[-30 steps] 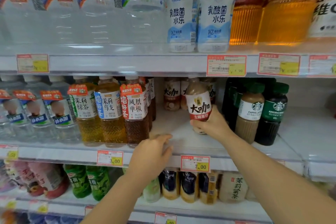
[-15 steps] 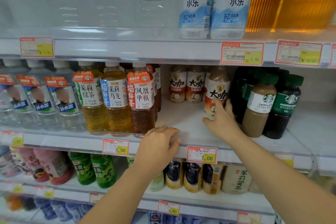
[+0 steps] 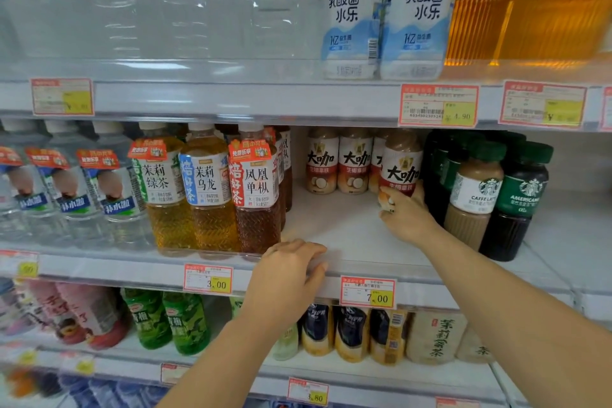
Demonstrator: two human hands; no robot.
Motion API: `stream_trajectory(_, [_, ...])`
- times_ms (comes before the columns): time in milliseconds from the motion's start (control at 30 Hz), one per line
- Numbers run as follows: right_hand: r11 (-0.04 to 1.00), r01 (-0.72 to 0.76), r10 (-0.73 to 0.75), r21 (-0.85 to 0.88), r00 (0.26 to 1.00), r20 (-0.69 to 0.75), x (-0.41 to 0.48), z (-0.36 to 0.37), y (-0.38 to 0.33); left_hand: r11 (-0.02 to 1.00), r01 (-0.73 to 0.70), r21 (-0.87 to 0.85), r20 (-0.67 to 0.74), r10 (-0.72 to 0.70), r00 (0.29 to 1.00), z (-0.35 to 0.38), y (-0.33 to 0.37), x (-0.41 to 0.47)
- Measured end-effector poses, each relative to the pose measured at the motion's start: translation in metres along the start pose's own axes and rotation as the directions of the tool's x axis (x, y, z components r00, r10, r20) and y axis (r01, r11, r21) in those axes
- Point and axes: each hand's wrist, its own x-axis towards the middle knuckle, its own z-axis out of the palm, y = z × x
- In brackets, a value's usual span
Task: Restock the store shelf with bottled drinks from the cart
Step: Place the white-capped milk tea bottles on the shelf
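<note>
My right hand (image 3: 405,213) grips the lower part of a brown latte bottle (image 3: 399,165) with a red and white label, standing it upright on the middle shelf (image 3: 351,242) beside the Starbucks bottles. Behind it, at the back of the shelf, stand matching latte bottles (image 3: 337,160) in a row. My left hand (image 3: 289,270) rests on the front edge of that shelf, fingers curled over the lip, holding nothing. The cart is out of view.
Tea bottles (image 3: 212,189) stand left of the open shelf space, and dark Starbucks bottles (image 3: 496,195) stand right. Water bottles (image 3: 66,189) fill the far left. Price tags (image 3: 367,291) line the shelf edges. Larger bottles fill the shelf above, small ones the shelf below.
My right hand has carried the latte bottle from the shelf's front back and to the right, next to the Starbucks bottles. My left hand stayed on the shelf edge.
</note>
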Motion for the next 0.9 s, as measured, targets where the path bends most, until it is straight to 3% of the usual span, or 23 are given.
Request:
stream_trajectory(100, [0.998, 0.056, -0.057, 0.036, 0.998, 0.028, -0.013, -0.004, -0.002, 1.000, -0.026, 0.008, 0.000, 0.026, 1.000, 0.000, 0.000, -0.001])
stream_trajectory(233, [0.969, 0.241, -0.240, 0.058, 0.971, -0.022, -0.072, -0.004, -0.006, 0.990, -0.110, 0.089, -0.067, 0.116, 0.991, 0.000, 0.009, -0.020])
stream_trajectory(367, [0.858, 0.512, -0.495, 0.030, 0.841, -0.219, -0.162, 0.022, 0.004, 0.993, -0.121, 0.002, -0.191, 0.119, 0.974, 0.011, 0.017, -0.079])
stream_trajectory(467, [0.826, 0.556, -0.540, 0.089, 0.827, -0.154, -0.224, 0.071, 0.034, 0.997, -0.024, -0.078, -0.058, 0.019, 0.998, 0.038, 0.006, -0.150])
stream_trajectory(567, [0.888, 0.441, -0.452, 0.130, 0.889, 0.069, -0.277, 0.134, 0.074, 0.974, 0.171, -0.148, 0.147, -0.149, 0.978, 0.075, -0.013, -0.232])
stream_trajectory(667, [0.964, 0.244, -0.265, 0.103, 0.894, 0.362, -0.317, 0.194, 0.108, 0.923, 0.364, -0.123, 0.311, -0.312, 0.898, 0.107, -0.028, -0.309])
stream_trajectory(733, [0.992, 0.115, -0.122, 0.048, 0.821, 0.558, -0.339, 0.228, 0.127, 0.861, 0.505, -0.063, 0.423, -0.436, 0.795, 0.125, -0.034, -0.357])
stream_trajectory(800, [0.996, 0.082, -0.025, -0.046, 0.700, 0.713, -0.360, 0.261, 0.149, 0.800, 0.599, 0.023, 0.556, -0.509, 0.657, 0.140, -0.038, -0.400])
stream_trajectory(900, [0.965, 0.247, -0.032, -0.089, 0.447, 0.894, -0.388, 0.302, 0.174, 0.716, 0.695, 0.074, 0.708, -0.528, 0.469, 0.163, -0.043, -0.457])
